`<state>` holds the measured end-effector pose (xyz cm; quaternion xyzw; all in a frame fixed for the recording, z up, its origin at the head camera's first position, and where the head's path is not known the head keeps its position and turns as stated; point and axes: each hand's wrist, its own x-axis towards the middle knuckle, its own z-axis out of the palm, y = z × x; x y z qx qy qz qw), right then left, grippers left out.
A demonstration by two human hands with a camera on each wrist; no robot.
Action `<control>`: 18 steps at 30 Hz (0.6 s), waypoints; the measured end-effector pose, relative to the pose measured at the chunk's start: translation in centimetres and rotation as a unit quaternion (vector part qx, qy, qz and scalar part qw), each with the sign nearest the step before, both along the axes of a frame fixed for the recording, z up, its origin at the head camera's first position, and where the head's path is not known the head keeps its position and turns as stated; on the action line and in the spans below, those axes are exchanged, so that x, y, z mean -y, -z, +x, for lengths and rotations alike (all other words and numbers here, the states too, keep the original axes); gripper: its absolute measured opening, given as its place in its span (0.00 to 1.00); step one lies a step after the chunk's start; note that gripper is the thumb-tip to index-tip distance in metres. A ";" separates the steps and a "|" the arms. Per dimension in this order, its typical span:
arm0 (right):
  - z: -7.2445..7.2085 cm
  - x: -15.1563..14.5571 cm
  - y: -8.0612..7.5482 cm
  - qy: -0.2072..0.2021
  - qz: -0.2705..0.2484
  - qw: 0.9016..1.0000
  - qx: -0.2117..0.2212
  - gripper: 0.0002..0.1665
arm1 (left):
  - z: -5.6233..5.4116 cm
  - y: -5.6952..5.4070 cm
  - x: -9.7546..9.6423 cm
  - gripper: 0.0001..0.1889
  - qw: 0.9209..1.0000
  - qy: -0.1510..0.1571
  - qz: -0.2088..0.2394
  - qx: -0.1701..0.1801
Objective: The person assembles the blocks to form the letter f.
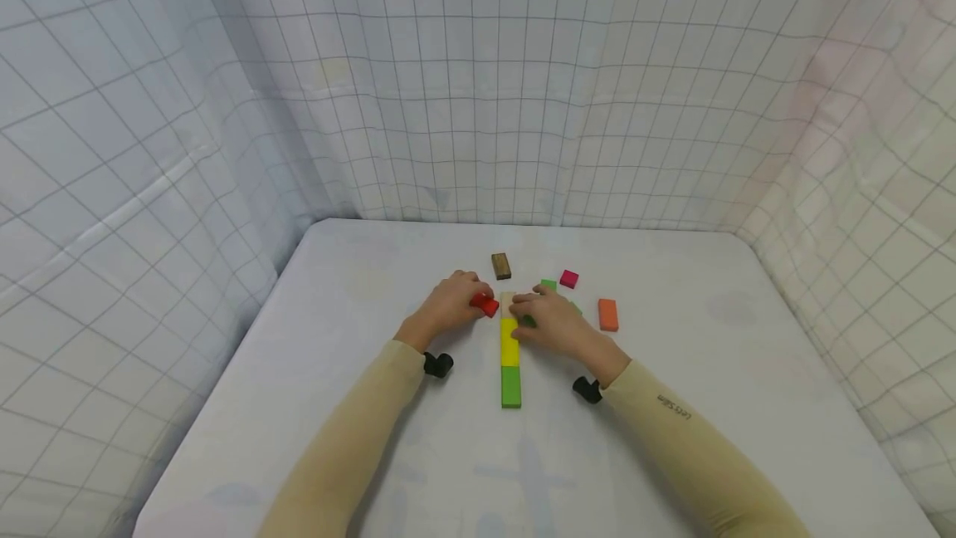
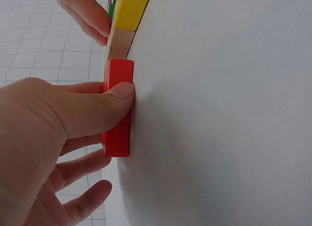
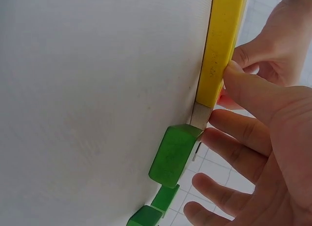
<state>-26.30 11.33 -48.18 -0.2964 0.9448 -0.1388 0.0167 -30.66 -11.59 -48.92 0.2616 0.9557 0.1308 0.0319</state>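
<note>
My left hand pinches a red block between thumb and fingers, close to the far end of a straight row. That row runs toward me: a plain wooden block farthest, a yellow block in the middle, a green block nearest. Over the row's right side lies my right hand. Its thumb touches the yellow block, and its loosely extended fingers reach the plain wooden one. Another green block stands by those fingertips, partly hidden by the hand in the head view.
Beyond the hands lie a dark brown block, a small crimson block and a further green block. An orange block rests right of my right hand. Grid-patterned white curtains surround the white table.
</note>
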 end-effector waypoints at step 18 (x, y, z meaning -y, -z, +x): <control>0.2 0.2 -0.5 0.010 0.003 1.000 0.019 0.29 | -0.4 0.2 -0.3 0.16 0.998 -0.054 0.028 -0.015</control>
